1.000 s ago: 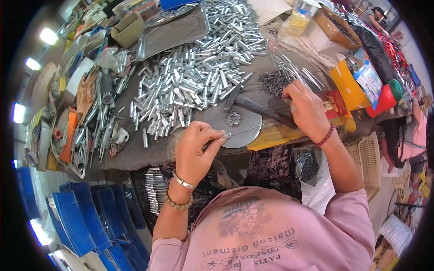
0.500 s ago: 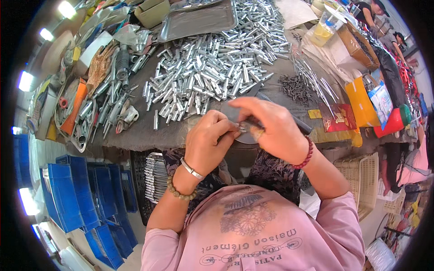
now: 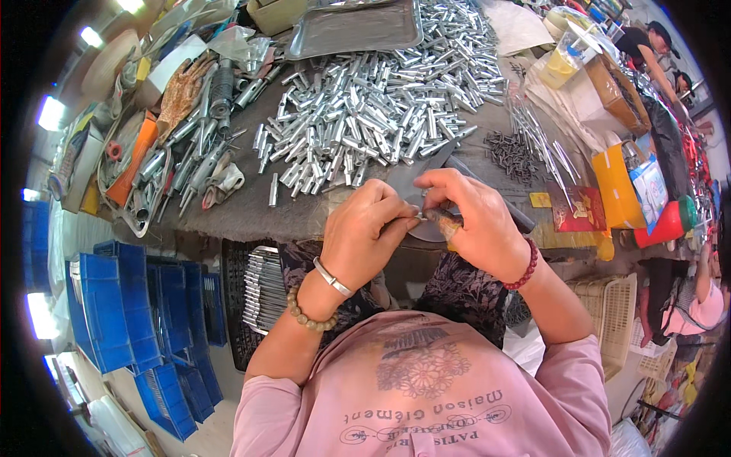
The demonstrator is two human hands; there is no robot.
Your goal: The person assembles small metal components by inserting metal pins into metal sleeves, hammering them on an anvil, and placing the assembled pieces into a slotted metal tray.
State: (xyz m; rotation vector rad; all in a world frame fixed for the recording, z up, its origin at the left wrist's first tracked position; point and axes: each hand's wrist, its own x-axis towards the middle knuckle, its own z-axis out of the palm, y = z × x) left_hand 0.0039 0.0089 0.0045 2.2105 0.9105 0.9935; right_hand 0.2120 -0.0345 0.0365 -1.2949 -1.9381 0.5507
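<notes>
Over the table's near edge, my left hand [image 3: 367, 228] pinches a small shiny metal piece [image 3: 421, 215] between thumb and fingertips, most of it hidden. My right hand [image 3: 480, 228] meets it from the other side, fingers curled and closed at the same spot; what they grip is hidden. A tan wrap shows on one right finger. Below the hands lies a grey rounded plate [image 3: 426, 232], partly covered. Beyond them spreads a big heap of silvery metal tubes [image 3: 373, 114], with one tube [image 3: 274, 190] apart at its near left.
A metal tray [image 3: 358, 30] sits behind the heap. To the right are dark screws [image 3: 514, 156], thin rods [image 3: 560, 164], a red packet [image 3: 577, 209] and a yellow pouch [image 3: 618, 186]. Tools and a stained glove [image 3: 183, 91] crowd the left. Blue bins [image 3: 122, 305] stand below.
My right fingers have curled in from a more stretched pose and closed beside the left fingertips. The metal piece shows less than before. The whole view has shifted slightly.
</notes>
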